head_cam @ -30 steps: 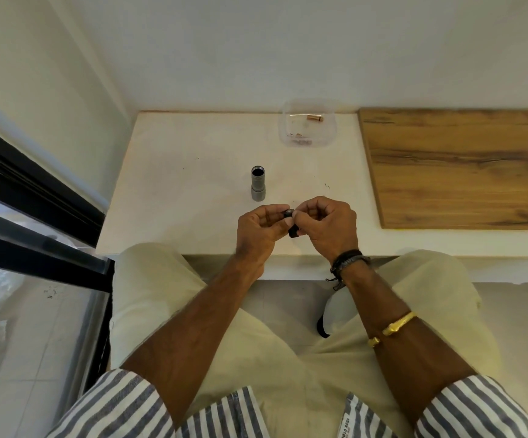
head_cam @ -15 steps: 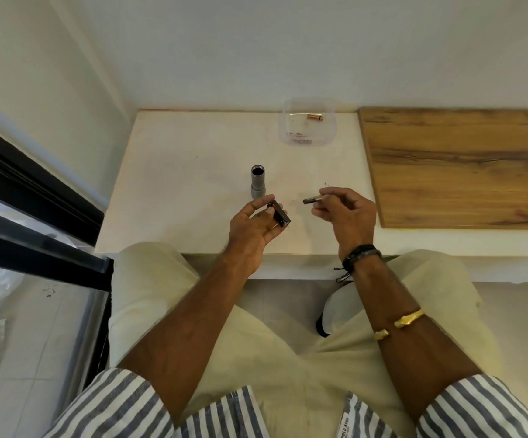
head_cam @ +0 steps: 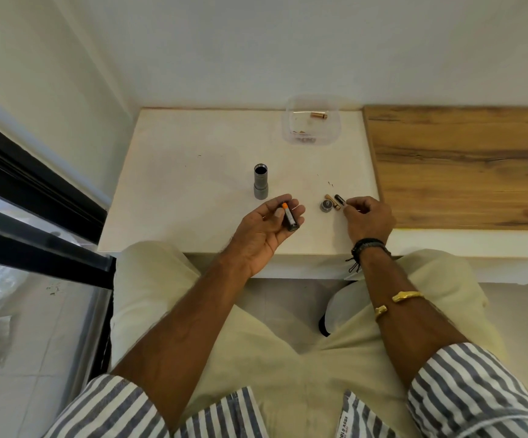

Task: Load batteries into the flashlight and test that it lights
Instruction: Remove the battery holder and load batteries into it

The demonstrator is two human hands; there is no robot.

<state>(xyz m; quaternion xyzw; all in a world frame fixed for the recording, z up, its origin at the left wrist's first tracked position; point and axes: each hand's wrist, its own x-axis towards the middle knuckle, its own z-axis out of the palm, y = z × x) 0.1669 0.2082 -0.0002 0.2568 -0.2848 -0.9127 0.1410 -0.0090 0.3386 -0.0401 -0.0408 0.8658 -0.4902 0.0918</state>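
left hand (head_cam: pixel 264 230) — grips battery holder (head_cam: pixel 289 217) | right hand (head_cam: pixel 368 218) — at loose batteries (head_cam: pixel 338 201) | flashlight (head_cam: pixel 260 181) upright

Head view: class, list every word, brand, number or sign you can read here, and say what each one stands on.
"OLO ASS" (partly legible, both ends unclear): label on the shirt.
Battery in the left hand: print too small to read.
Cap: marking blurred.
Tub: marking on its bottom blurred.
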